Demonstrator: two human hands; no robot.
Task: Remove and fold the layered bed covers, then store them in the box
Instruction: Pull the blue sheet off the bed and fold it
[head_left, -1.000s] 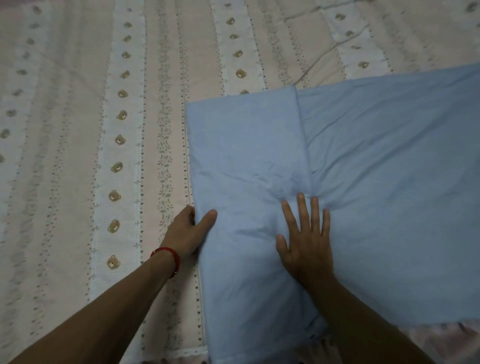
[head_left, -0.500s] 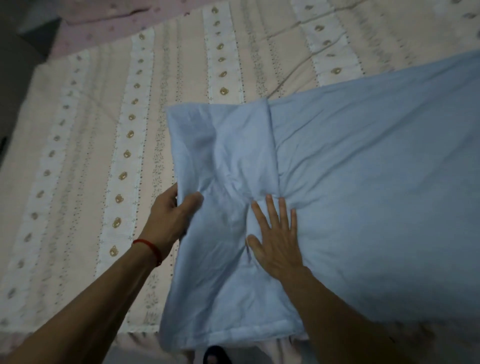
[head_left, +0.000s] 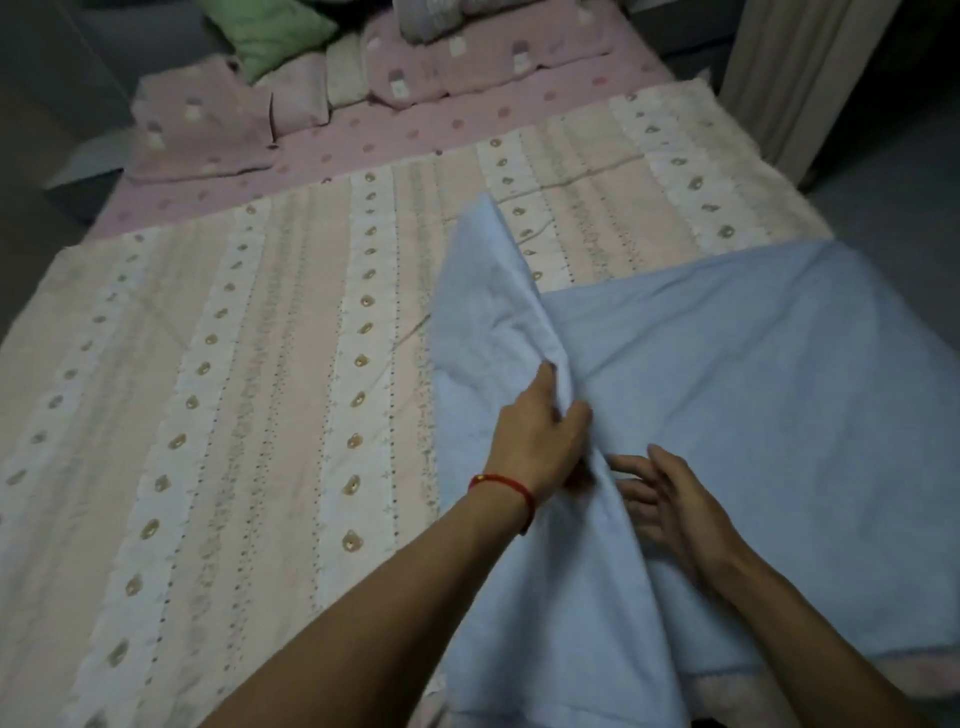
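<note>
Blue cover (head_left: 753, 395), soft and matte, lies on the near right of the striped bear-print quilt (head_left: 270, 374), its right and near edges cut off by the frame; quilt's left half lies flat and bare. My left hand (head_left: 540, 441) pinches a raised ridge of its folded flap, fingertips buried in the cloth. My right hand (head_left: 670, 504) rests just right of that ridge, fingers loosely spread, partly hidden behind it.

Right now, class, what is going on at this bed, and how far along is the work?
A person is folding a blue blanket on the bed. The left hand grips a raised fold of it, lifted off the bed. The right hand lies open beside that fold on the flat part. Underneath, a striped cover with small bears is spread out, not yet folded. Pillows sit at the far end. No box is in view.
</note>
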